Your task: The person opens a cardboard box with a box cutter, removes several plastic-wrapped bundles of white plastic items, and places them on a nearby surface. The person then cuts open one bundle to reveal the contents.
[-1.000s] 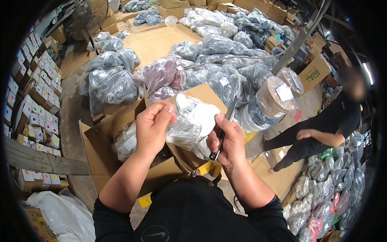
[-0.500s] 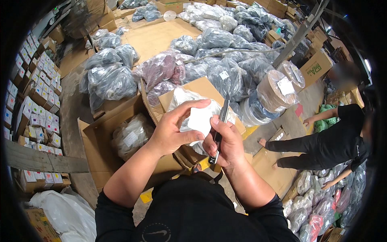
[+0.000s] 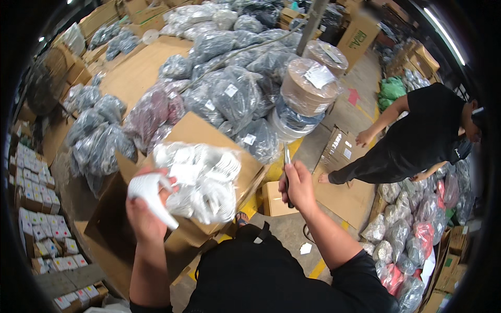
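Observation:
My left hand [image 3: 147,211] is closed around a curled white strip [image 3: 147,194] that looks like paper or a label and bends over the fingers. It is held beside a clear plastic bag of white coiled pieces [image 3: 206,180], which lies on a cardboard box [image 3: 193,128] in front of me. My right hand [image 3: 298,185] grips a box cutter [image 3: 286,164] with a dark handle, its metal end pointing up and away. The cutter is to the right of the bag and apart from it. Behind my left wrist stands an open cardboard carton [image 3: 115,229].
Heaps of grey plastic-wrapped bundles [image 3: 229,88] spread beyond the box. Large wrapped spools [image 3: 309,86] are stacked to the right. A co-worker in black [image 3: 425,128] bends over at the right, near more bagged bundles [image 3: 396,235]. A small carton [image 3: 276,200] sits on the floor.
My hands have moved apart; the white piece both held is now in my left hand alone, swung left. My right hand keeps the box cutter. The view has turned right.

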A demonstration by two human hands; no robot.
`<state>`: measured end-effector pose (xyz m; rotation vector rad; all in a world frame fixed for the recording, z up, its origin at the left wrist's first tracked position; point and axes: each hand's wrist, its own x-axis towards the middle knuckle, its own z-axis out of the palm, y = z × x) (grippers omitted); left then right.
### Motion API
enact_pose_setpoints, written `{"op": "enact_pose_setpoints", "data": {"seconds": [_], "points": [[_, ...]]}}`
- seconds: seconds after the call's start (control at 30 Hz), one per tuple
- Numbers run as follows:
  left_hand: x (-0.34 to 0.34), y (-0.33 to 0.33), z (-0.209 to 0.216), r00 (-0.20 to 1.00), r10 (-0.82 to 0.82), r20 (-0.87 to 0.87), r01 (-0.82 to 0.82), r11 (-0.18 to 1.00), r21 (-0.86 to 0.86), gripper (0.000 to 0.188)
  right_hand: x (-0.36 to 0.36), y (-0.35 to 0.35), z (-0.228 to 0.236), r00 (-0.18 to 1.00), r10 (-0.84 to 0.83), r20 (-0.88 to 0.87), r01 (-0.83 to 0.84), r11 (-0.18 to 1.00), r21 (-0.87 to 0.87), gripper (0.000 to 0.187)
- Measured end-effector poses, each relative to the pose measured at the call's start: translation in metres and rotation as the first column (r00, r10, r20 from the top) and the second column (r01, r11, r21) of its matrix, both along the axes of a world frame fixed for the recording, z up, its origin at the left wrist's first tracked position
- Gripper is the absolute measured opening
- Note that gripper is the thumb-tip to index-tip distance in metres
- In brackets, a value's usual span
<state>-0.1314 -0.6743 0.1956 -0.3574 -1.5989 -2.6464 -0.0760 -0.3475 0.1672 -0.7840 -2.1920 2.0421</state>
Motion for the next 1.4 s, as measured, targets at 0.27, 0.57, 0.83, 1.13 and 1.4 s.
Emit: {"op": "enact_pose_setpoints", "data": {"seconds": [0.27, 0.57, 0.83, 1.13, 1.4], "points": [[-0.01, 0.023, -0.007, 0.998, -0.056, 0.013, 0.057, 0.986, -0.156, 0.088, 0.066, 0.066, -0.089, 0.973, 0.081, 0.216, -0.008, 0.948, -0.317, 0.028], [0.023, 0.021, 0.0, 0.996, -0.075, -0.041, 0.069, 0.988, -0.138, 0.097, 0.149, 0.06, -0.105, 0.93, 0.139, 0.34, -0.035, 0.955, -0.295, 0.053], [0.065, -0.021, -0.021, 0.987, -0.155, 0.028, 0.157, 0.987, -0.045, 0.095, 0.251, 0.054, -0.125, 0.773, 0.129, 0.621, -0.102, 0.992, -0.079, 0.05], [0.07, -0.033, -0.022, 0.979, -0.199, -0.039, 0.196, 0.978, -0.072, 0.096, 0.303, 0.021, -0.142, 0.765, 0.072, 0.64, 0.076, 0.977, -0.201, 0.045], [0.057, -0.012, -0.018, 0.984, -0.167, -0.053, 0.16, 0.979, -0.125, 0.097, 0.26, 0.036, -0.155, 0.62, 0.212, 0.756, -0.236, 0.969, -0.078, 0.04]]}}
